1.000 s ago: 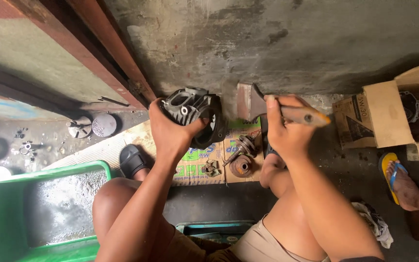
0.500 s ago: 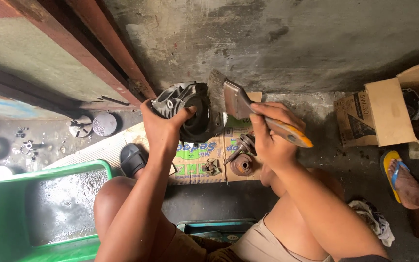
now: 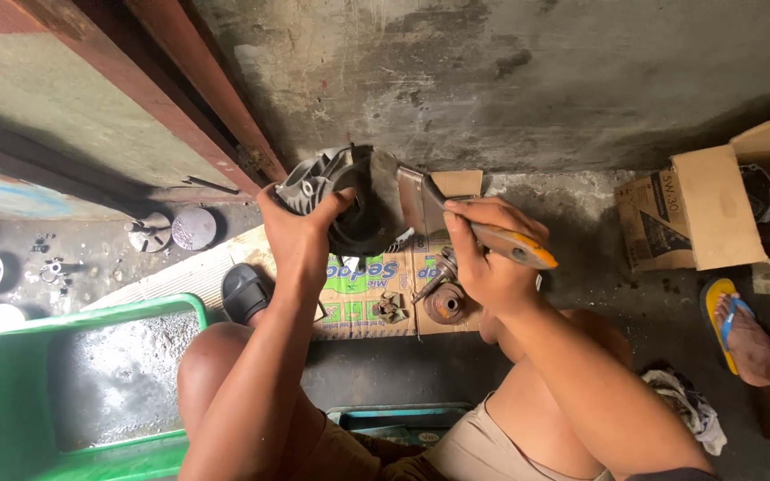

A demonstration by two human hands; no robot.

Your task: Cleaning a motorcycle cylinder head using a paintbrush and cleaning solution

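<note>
My left hand (image 3: pixel 300 233) grips a dark, greasy finned engine part (image 3: pixel 349 196) and holds it up above the floor. My right hand (image 3: pixel 483 258) is closed around the wooden, orange-tipped handle of a flat paintbrush (image 3: pixel 438 209). The brush's bristle end lies against the right side of the engine part. Under my hands, flattened cardboard (image 3: pixel 372 294) carries small rusty metal parts (image 3: pixel 443 298).
A green plastic tub (image 3: pixel 73 383) with dirty liquid stands at lower left beside my knee. Round metal parts (image 3: pixel 171 230) lie on the floor at left. An open cardboard box (image 3: pixel 724 209) sits at right, near another person's foot in a yellow and blue sandal (image 3: pixel 741 325). A rag (image 3: pixel 683 405) lies on the floor.
My right hand has carried the brush leftward, from apart on the right to touching the engine part. My left hand has turned and lifted the part slightly.
</note>
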